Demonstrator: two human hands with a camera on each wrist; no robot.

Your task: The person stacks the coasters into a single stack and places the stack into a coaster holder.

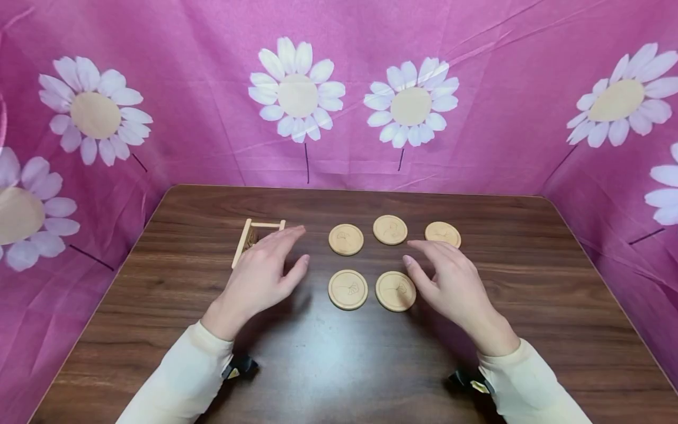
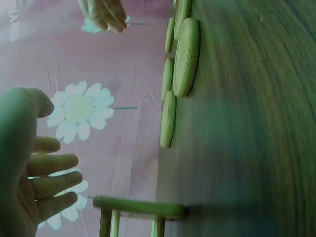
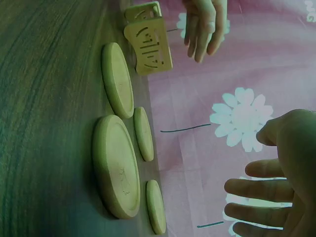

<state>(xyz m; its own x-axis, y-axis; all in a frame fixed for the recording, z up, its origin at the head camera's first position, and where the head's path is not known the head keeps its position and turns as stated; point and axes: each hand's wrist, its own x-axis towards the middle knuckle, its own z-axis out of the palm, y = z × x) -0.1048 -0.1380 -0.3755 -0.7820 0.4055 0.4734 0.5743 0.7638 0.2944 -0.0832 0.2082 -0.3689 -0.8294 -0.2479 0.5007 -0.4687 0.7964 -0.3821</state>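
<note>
1. Left grip [image 1: 262,270]: wide open, fingers extended, thumb well apart; I have hold of nothing. It hangs above the desk [image 1: 318,371], near the rack [image 3: 148,43], and hides part of it in the head view.
2. Right grip [image 1: 452,280]: likewise wide open, thumb apart from the fingers, holding nothing. It hangs above the desk near the rear right coaster [image 1: 442,232] and the front right coaster [image 1: 395,291].
3. Coasters: 5 in all, round, wooden, lying flat and separate; 3 in the rear row, 2 in the front. Line drawings noted on their faces.
4. Rack: wooden, with slotted panels and round bars; stands on the desk, left of the coasters.
5. Surroundings: pink cloth [image 1: 212,88] with white flowers hangs behind the desk.
</note>
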